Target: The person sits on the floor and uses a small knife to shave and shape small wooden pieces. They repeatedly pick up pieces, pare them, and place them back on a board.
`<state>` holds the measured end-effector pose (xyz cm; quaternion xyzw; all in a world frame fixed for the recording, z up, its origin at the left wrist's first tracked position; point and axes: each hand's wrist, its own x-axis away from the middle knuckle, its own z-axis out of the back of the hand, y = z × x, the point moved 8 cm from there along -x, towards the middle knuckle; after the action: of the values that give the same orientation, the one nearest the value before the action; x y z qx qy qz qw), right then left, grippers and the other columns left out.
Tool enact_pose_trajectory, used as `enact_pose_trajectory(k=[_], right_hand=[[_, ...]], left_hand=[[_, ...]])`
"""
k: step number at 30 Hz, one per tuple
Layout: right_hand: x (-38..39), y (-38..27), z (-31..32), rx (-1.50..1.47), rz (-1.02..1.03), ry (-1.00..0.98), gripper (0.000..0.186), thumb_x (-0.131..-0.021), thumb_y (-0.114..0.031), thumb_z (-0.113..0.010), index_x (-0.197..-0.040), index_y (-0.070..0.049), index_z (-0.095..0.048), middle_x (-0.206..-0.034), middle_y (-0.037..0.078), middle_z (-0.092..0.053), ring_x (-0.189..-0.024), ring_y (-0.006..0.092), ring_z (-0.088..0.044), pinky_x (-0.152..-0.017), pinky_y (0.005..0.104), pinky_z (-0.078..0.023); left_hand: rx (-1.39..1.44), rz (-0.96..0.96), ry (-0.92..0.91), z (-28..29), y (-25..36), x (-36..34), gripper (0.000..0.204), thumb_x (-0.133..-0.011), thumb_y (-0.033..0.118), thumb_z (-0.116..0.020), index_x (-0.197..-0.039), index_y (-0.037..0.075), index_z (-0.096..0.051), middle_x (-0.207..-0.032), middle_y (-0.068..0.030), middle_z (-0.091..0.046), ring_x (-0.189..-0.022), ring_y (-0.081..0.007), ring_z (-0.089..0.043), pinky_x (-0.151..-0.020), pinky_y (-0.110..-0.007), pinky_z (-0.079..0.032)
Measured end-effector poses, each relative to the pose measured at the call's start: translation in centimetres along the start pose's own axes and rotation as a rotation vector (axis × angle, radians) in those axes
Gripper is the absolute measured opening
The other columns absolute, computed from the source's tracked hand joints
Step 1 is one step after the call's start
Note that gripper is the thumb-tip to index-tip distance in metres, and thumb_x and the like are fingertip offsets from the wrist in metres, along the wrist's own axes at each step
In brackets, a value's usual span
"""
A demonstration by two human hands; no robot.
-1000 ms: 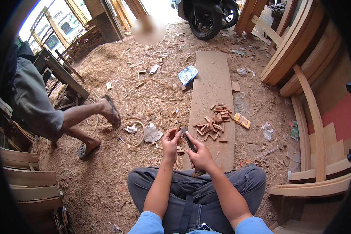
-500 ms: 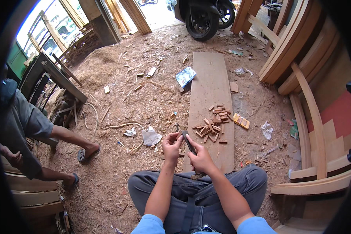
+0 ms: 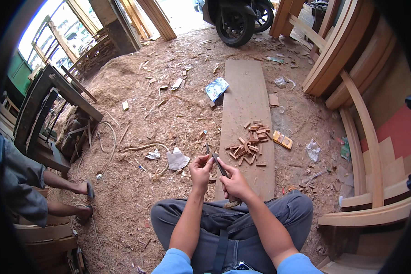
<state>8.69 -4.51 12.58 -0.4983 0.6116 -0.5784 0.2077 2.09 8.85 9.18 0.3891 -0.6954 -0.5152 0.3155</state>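
Observation:
Above my lap, my right hand (image 3: 236, 183) is closed round a dark, flat bar-like tool (image 3: 221, 169), whose rough brownish lower end sticks out below the fist. My left hand (image 3: 200, 173) is pinched close beside the tool's upper end. A thin dark sliver-like piece (image 3: 208, 148) pokes up from the left fingertips; its kind is too small to make out. Just beyond my hands lies a wide wooden board (image 3: 244, 86) on the ground. Small reddish-brown wood blocks (image 3: 251, 142) are heaped loosely on it.
Shavings cover the floor. A yellow packet (image 3: 282, 139) lies right of the board, a blue-white packet (image 3: 217, 89) at its left edge. A white cloth-like scrap (image 3: 177, 159) sits left of my hands. Curved timber (image 3: 367, 219) stands right; another person's legs (image 3: 64, 182) are left; a motorbike wheel (image 3: 235, 25) is far.
The other person at the left has shifted further left, feet now closer together. My hands keep almost the same place and grip, with the tool turned slightly.

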Motion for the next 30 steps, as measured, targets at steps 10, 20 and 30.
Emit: enact_pose_trajectory(k=[10, 20, 30], right_hand=[[-1.6, -3.3, 9.5, -0.181, 0.109, 0.527, 0.073, -0.09, 0.007, -0.045, -0.156, -0.014, -0.025, -0.07, 0.003, -0.055, -0.043, 0.0094, -0.047, -0.036, 0.0282, -0.048], [-0.5, -0.2, -1.4, 0.0, 0.039, -0.039, 0.072, -0.089, 0.003, -0.051, -0.155, -0.017, -0.031, -0.057, 0.0, -0.052, -0.039, 0.01, -0.048, -0.037, 0.029, -0.047], [-0.6, 1.1, -1.1, 0.053, 0.002, 0.005, 0.069, -0.09, 0.001, -0.048, -0.154, -0.017, -0.033, -0.061, 0.001, -0.054, -0.04, 0.01, -0.05, -0.037, 0.029, -0.047]], left_hand=[[-0.049, 0.058, 0.117, 1.5, -1.2, 1.2, 0.015, -0.088, 0.007, -0.074, -0.101, -0.001, -0.07, -0.089, -0.0046, -0.072, -0.075, -0.0071, -0.065, -0.066, -0.02, -0.05], [0.022, 0.034, 0.101, 1.1, 0.0, 0.1, 0.017, -0.093, 0.01, -0.068, -0.106, -0.001, -0.068, -0.092, -0.0032, -0.071, -0.078, -0.0071, -0.063, -0.069, -0.021, -0.05], [-0.214, -0.101, 0.06, 0.4, 0.7, -0.3, 0.022, -0.091, 0.003, -0.068, -0.111, -0.006, -0.068, -0.094, -0.0076, -0.071, -0.08, -0.0091, -0.065, -0.068, -0.023, -0.055]])
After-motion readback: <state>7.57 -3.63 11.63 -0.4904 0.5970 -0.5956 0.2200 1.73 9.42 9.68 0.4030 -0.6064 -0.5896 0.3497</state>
